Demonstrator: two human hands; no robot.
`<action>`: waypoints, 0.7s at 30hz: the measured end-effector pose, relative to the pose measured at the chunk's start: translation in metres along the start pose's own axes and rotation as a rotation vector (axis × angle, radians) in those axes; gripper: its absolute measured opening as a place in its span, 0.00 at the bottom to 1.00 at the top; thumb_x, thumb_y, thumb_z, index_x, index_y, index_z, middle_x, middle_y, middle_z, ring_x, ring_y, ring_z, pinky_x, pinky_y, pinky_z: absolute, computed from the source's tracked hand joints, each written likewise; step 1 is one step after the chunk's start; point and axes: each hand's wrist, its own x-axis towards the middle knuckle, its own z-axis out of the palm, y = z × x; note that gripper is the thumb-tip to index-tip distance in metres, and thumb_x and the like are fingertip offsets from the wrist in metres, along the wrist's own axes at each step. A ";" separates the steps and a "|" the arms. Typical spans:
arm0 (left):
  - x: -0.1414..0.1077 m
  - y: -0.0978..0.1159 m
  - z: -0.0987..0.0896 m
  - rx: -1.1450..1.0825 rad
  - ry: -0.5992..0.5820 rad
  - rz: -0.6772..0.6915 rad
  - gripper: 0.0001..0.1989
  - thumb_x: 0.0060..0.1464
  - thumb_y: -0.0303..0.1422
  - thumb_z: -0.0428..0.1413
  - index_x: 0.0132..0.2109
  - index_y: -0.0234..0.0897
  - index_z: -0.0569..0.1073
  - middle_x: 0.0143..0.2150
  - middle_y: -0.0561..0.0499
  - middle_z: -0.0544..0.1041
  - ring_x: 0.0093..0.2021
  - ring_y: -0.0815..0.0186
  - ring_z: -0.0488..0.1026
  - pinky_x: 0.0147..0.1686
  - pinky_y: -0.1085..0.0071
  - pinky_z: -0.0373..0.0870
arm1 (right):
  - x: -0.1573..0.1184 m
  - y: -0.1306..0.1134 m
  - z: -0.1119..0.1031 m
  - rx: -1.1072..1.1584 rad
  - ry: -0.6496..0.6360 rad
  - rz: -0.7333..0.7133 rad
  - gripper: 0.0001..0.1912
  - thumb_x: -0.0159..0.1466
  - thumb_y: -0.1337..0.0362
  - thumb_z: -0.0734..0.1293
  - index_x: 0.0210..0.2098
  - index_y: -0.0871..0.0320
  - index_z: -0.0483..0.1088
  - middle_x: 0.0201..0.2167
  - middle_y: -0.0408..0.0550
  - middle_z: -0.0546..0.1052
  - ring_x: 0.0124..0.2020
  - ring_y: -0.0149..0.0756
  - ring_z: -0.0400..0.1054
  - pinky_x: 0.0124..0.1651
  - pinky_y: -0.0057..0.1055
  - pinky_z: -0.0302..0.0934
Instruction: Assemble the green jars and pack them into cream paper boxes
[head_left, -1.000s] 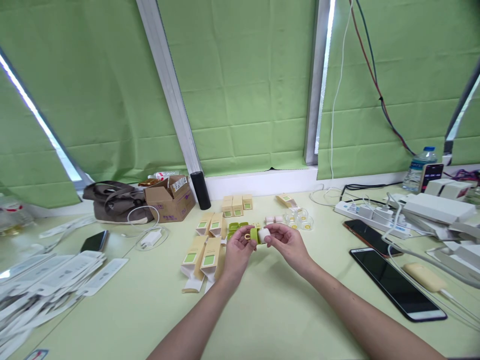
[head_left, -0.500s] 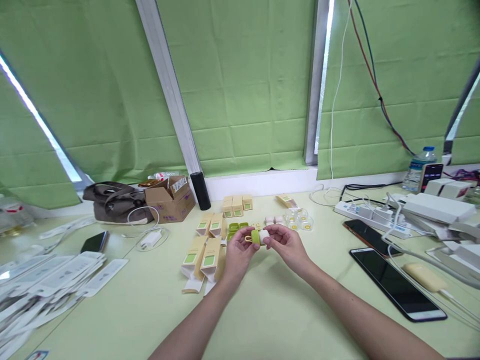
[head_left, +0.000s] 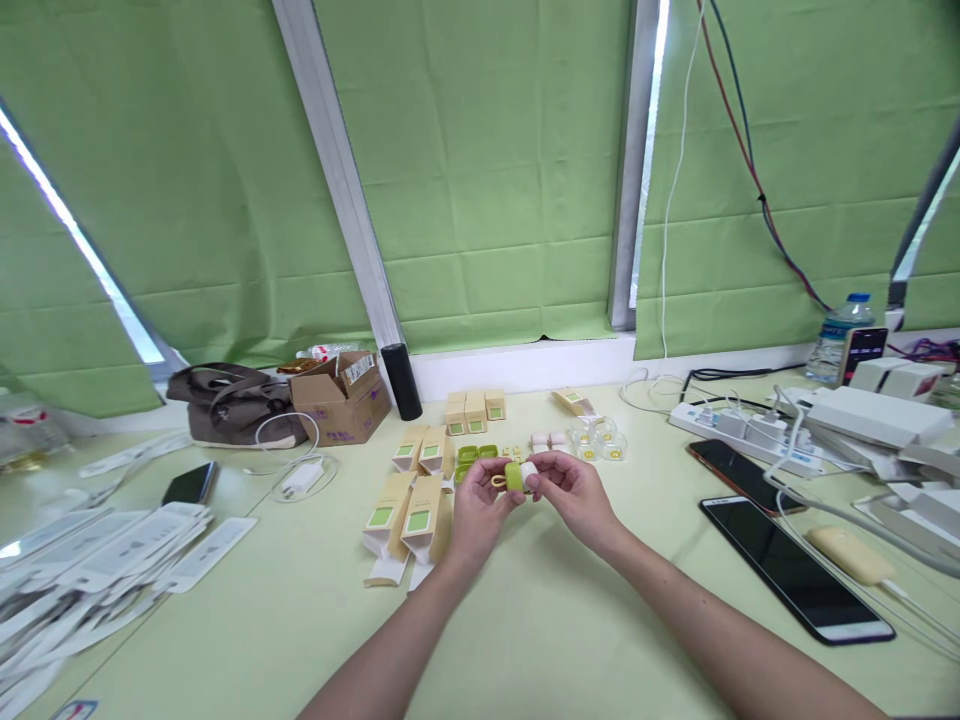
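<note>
My left hand (head_left: 478, 508) is closed on a small lime-green cap (head_left: 514, 476) with a pale yellow loop at its left end. My right hand (head_left: 574, 492) pinches a small white cylinder (head_left: 528, 470) that meets the cap end to end; whether the two are joined I cannot tell. Just behind my left hand are several green square cups (head_left: 467, 455). Two pinkish-white cylinders (head_left: 548, 440) stand past my fingers, beside clear round domes (head_left: 602, 440) with yellow centres. Tan cartons (head_left: 424, 510) with open flaps lie left of my left hand.
More tan cartons (head_left: 475, 410) stand at the back. A black cylinder (head_left: 401, 382), cardboard box (head_left: 341, 400) and grey bag (head_left: 232, 410) line the back left. White packaging (head_left: 127, 550) piles up at left. Phones (head_left: 795, 565), cables and a power strip (head_left: 742, 436) occupy the right.
The green cap and its loop have turned slightly in my fingers. Both hands stay in nearly the same place.
</note>
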 end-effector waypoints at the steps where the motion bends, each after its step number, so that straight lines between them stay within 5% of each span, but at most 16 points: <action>1: -0.001 0.001 0.000 0.010 0.002 0.001 0.29 0.37 0.39 0.78 0.45 0.36 0.77 0.41 0.47 0.79 0.42 0.60 0.77 0.42 0.65 0.74 | 0.000 0.000 0.000 0.001 -0.003 0.001 0.19 0.52 0.52 0.82 0.37 0.56 0.80 0.27 0.44 0.81 0.25 0.34 0.72 0.32 0.34 0.70; 8: -0.002 0.004 0.004 0.089 0.036 0.150 0.24 0.39 0.35 0.77 0.45 0.38 0.81 0.53 0.43 0.79 0.54 0.54 0.75 0.53 0.61 0.71 | -0.002 -0.001 0.000 0.019 -0.015 0.013 0.20 0.54 0.50 0.81 0.37 0.56 0.78 0.28 0.45 0.82 0.27 0.36 0.75 0.34 0.35 0.71; 16: -0.014 0.000 0.004 0.211 0.021 0.154 0.28 0.51 0.32 0.71 0.59 0.46 0.78 0.60 0.45 0.77 0.56 0.55 0.74 0.59 0.58 0.71 | 0.000 -0.001 0.001 0.054 0.005 0.019 0.23 0.53 0.46 0.81 0.35 0.56 0.77 0.30 0.45 0.82 0.26 0.37 0.76 0.33 0.34 0.73; 21: -0.017 0.002 0.004 0.351 0.005 0.210 0.26 0.53 0.34 0.70 0.59 0.47 0.78 0.58 0.45 0.78 0.56 0.53 0.75 0.60 0.58 0.69 | -0.001 0.006 0.000 0.053 0.031 0.044 0.24 0.52 0.45 0.82 0.33 0.56 0.74 0.28 0.45 0.81 0.26 0.38 0.77 0.32 0.34 0.73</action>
